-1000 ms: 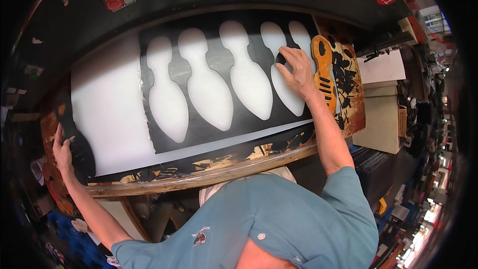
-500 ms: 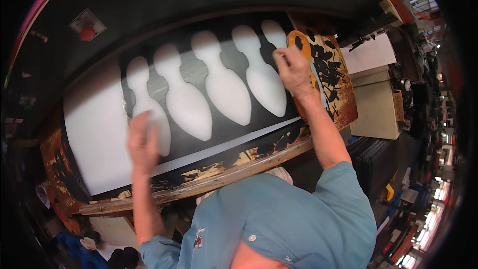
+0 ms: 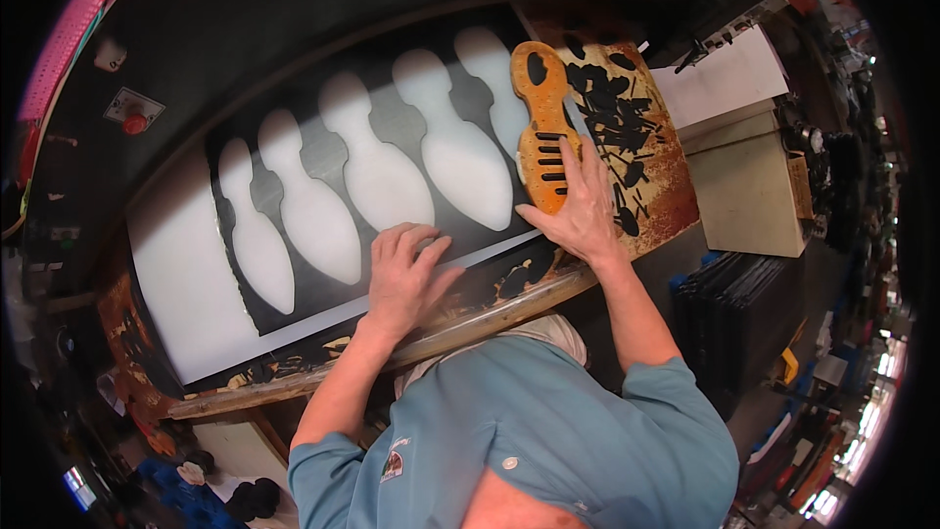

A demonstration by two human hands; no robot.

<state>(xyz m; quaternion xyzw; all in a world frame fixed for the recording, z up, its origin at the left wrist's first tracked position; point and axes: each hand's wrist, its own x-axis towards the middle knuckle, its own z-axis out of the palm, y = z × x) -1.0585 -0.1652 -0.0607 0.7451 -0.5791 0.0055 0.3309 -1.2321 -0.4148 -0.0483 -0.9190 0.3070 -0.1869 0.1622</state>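
- head view: right hand (image 3: pixel 585 218) is spread wide, fingers on the slotted face of the orange plate (image 3: pixel 541 118), thumb near its lower end.
- orange plate lies at the right end of the black sheet (image 3: pixel 323 162), beside black scraps (image 3: pixel 627 132).
- left hand (image 3: pixel 403 279) is fairly wide, fingers slightly bent, at the black sheet's near edge; contact cannot be told.
- white sheet (image 3: pixel 181 284) extends leftward beyond the black sheet.
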